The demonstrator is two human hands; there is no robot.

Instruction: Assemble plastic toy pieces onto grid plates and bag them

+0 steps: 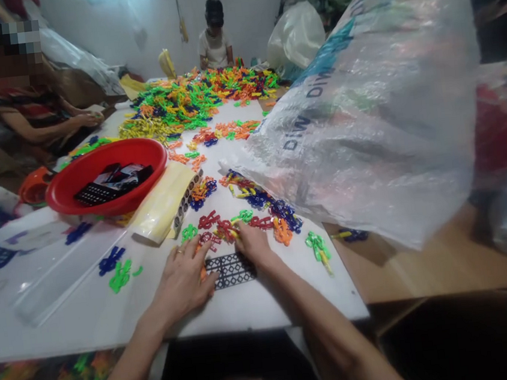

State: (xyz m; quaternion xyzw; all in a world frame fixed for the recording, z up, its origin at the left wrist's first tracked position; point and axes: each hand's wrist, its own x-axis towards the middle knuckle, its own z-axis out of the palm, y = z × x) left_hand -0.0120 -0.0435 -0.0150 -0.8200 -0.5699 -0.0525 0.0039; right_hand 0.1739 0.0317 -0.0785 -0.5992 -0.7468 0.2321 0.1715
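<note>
A black perforated plate (233, 270) lies flat on the white tabletop between my hands. My left hand (185, 276) rests at the plate's left side, fingers spread, its thumb at the plate's edge and an orange piece partly under it. My right hand (251, 244) reaches over the plate's upper right corner, its fingertips among red and yellow pieces (227, 230); whether they grip one is too small to tell. Just beyond the hands are red pieces (208, 220), green pieces (189, 232) and orange pieces (282, 232).
A red basin (110, 205) with black plates stands left, beside a yellow plastic packet (164, 202). A large translucent sack (365, 136) covers the right side. Colorful pieces (190, 100) are heaped at the back. One person sits left, another at the far end.
</note>
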